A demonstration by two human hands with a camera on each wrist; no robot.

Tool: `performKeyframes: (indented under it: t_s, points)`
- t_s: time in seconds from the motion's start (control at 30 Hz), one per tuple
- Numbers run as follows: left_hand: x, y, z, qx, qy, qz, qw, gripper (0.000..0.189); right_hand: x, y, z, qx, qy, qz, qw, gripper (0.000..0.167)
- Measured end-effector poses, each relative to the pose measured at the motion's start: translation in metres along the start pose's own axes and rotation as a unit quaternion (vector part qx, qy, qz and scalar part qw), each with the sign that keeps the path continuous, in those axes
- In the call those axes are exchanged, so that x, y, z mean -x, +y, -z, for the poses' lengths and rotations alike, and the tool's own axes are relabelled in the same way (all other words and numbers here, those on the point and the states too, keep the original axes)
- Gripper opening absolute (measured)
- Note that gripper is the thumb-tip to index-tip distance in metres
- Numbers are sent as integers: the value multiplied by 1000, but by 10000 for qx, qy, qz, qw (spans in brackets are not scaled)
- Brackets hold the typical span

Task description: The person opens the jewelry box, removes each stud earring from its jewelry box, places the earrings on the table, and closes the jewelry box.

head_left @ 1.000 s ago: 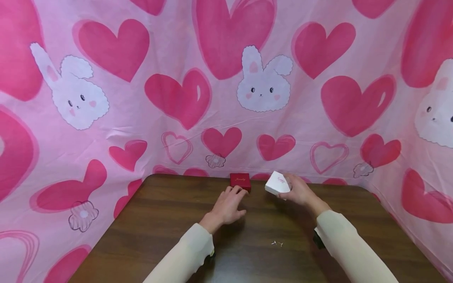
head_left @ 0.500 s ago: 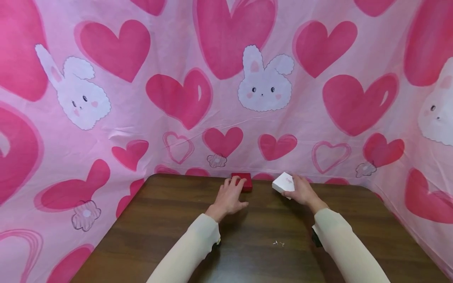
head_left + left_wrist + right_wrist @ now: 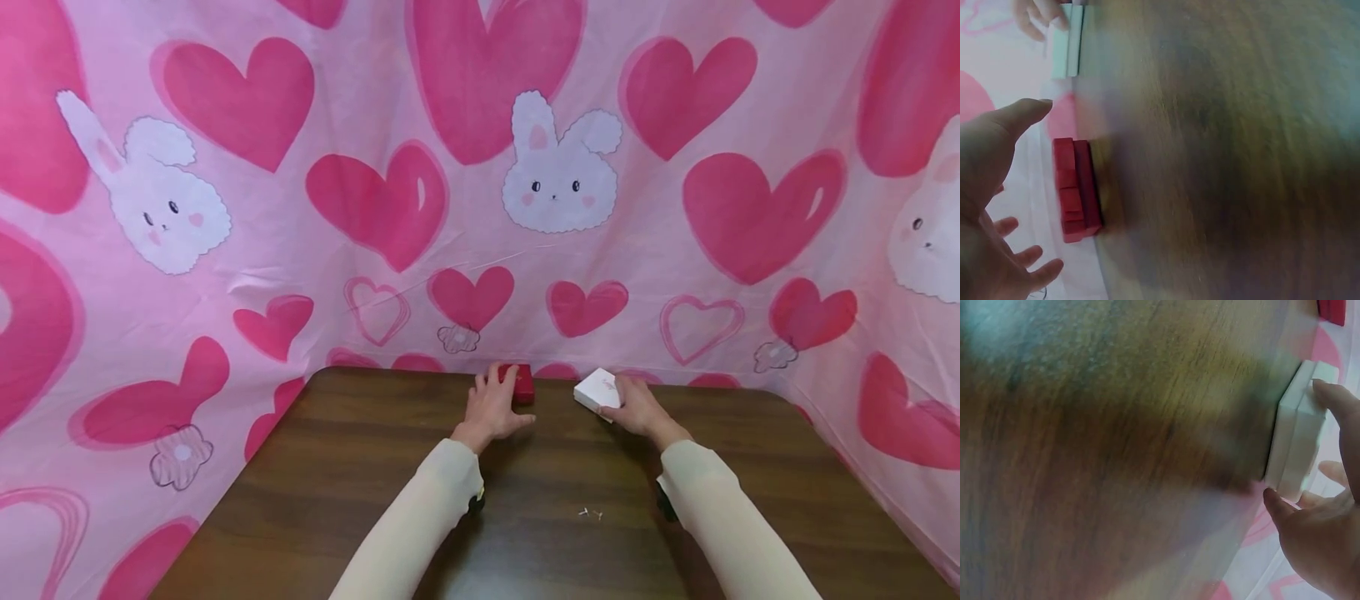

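A small red box with lettering on its lid sits at the far edge of the table. Over it reaches my left hand, fingers spread, partly covering the lid; the left wrist view shows the thumb apart from the box, which has a bow on its side. To the right lies a white box with pink lettering, turned at an angle. My right hand grips it at its right side, thumb near the front, and the right wrist view shows fingertips on the white box.
Two tiny white pieces lie on the brown wooden table, nearer to me. Behind and beside the table hangs a pink cloth with hearts and rabbits.
The left hand has moved forward and right, from in front of the red box to over it. The right hand has shifted the white box slightly to the right.
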State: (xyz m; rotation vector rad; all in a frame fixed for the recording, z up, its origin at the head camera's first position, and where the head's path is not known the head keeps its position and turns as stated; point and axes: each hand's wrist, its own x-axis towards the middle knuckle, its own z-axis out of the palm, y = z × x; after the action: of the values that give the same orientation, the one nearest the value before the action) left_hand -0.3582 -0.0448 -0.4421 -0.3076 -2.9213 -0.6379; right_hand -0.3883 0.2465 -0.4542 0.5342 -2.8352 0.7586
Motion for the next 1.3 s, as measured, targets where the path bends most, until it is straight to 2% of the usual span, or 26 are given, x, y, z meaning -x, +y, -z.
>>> performKeyframes:
  t_s: [0.1, 0.33, 0.6, 0.7, 0.87, 1.07, 1.3]
  points:
    - [-8, 1, -7, 121, 41, 197, 9997, 101, 3, 0, 2, 117, -164, -46, 9998, 53]
    - [-22, -3, -18, 376, 150, 628, 9972, 103, 11, -9, 11, 406, -382, -209, 9982, 78]
    - [-31, -11, -26, 651, 118, 1031, 9925, 108, 18, -23, 13, 977, 83, 95, 9951, 75]
    - [-35, -14, -27, 793, -14, 1060, 9912, 108, 24, -31, 11, 1102, 225, 293, 9932, 72]
    - [-39, -19, -27, 839, -268, 1005, 9910, 110, 40, -49, 6, 1222, 236, 573, 9906, 70]
    - [-44, -29, -24, 700, -615, 806, 9924, 110, 54, -67, -4, 1178, 2, 940, 9886, 73]
    - [-49, -37, -17, 594, -1017, 720, 9904, 117, 60, -82, -11, 929, -228, 981, 9906, 75]
